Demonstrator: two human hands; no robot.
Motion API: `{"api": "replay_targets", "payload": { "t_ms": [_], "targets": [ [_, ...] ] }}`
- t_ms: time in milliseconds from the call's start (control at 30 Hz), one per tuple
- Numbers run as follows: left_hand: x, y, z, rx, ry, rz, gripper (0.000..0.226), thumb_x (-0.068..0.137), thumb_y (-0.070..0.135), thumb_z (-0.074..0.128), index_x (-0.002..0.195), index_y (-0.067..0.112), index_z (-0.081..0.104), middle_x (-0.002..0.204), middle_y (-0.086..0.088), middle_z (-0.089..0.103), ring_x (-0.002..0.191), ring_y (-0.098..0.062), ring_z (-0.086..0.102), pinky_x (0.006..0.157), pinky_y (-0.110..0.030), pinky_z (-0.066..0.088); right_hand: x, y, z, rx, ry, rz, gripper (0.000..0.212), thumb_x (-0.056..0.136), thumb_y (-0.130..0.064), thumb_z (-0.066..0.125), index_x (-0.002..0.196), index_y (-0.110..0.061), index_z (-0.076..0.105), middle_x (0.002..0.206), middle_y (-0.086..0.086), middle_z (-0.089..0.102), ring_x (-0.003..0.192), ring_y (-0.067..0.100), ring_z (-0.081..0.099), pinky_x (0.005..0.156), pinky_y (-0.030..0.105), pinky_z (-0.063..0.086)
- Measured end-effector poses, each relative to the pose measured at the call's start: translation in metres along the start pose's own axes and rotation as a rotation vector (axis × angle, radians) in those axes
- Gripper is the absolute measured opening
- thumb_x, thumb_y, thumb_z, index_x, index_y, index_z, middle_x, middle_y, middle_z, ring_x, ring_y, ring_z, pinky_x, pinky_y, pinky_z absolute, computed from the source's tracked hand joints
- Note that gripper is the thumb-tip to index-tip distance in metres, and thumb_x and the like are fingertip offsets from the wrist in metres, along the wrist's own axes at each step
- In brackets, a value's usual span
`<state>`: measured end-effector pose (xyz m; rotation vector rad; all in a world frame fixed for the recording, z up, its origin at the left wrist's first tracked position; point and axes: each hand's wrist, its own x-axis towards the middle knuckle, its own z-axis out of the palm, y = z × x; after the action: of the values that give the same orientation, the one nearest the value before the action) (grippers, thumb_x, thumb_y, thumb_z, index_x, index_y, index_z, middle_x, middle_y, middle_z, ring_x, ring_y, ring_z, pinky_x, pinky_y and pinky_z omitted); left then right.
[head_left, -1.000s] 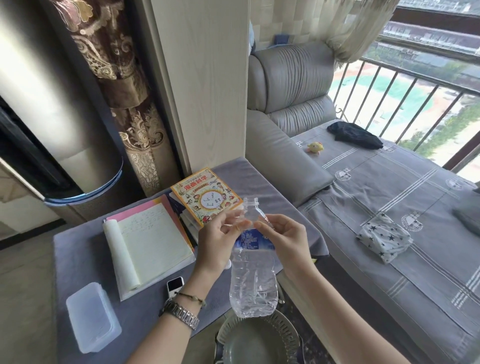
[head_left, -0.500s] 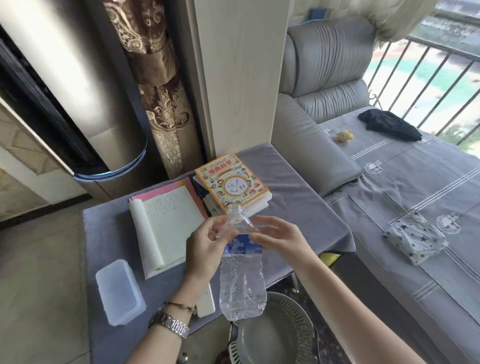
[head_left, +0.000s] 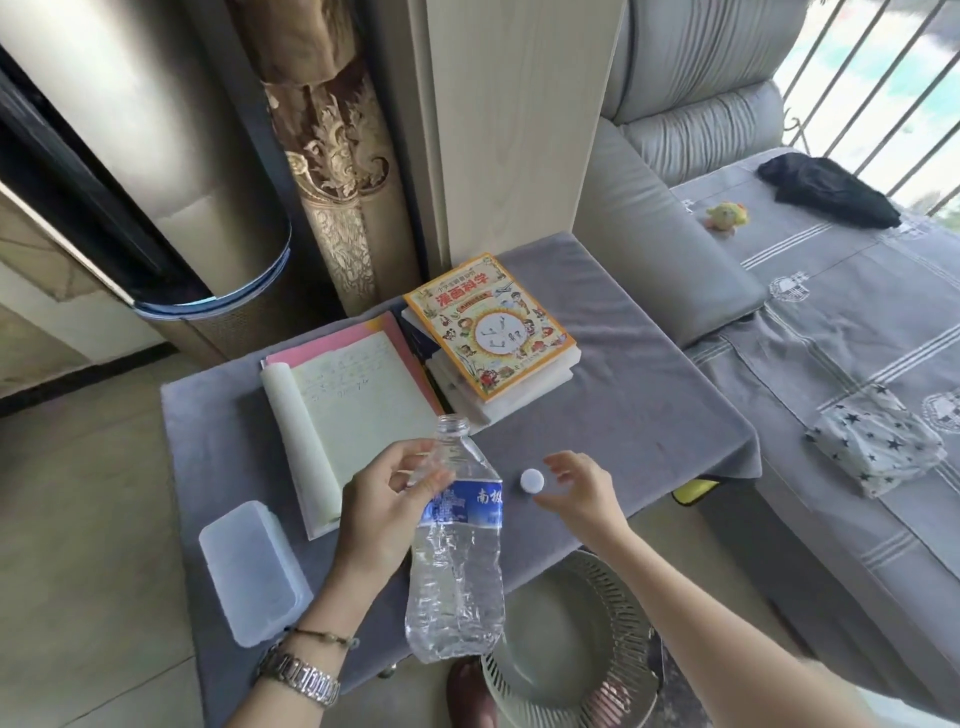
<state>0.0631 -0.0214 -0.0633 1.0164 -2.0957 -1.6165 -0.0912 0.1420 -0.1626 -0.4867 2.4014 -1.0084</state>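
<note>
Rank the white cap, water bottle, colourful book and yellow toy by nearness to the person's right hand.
Nearest the right hand first:
1. White cap, at its fingertips.
2. Water bottle, leftward, in the left hand.
3. Colourful book, back on the table.
4. Yellow toy, far back right, on the grey cover.

grey sofa (head_left: 675, 78) beside a sunlit railed window (head_left: 857, 78); pale wood panel (head_left: 519, 130), beige tile floor (head_left: 78, 519).

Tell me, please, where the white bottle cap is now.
In the head view the white cap is right of the open bottle that the left hand grips, close by the right hand, over the grey-covered table; whether that hand pinches it is unclear.
</note>
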Motion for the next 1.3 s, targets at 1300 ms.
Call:
{"api": "replay_targets", "payload": {
  "t_ms": [1300],
  "targets": [
    [-0.049, 0.099, 0.084, -0.006, -0.328, 0.122, 0.028, 0.074, 0.017, 0.076, 0.100, 0.023, 0.069, 0.094, 0.010, 0.072, 0.082, 0.003, 0.067, 0.061, -0.014, 0.053, -0.072, -0.112, -0.224, -0.124, -0.333, -0.493, 0.030, 0.083, -0.012, 0.070, 0.108, -0.029, 0.066, 0.113, -0.003, 0.068, 0.093, 0.009, 0.065, 0.087, 0.022, 0.054]
  ]
}}
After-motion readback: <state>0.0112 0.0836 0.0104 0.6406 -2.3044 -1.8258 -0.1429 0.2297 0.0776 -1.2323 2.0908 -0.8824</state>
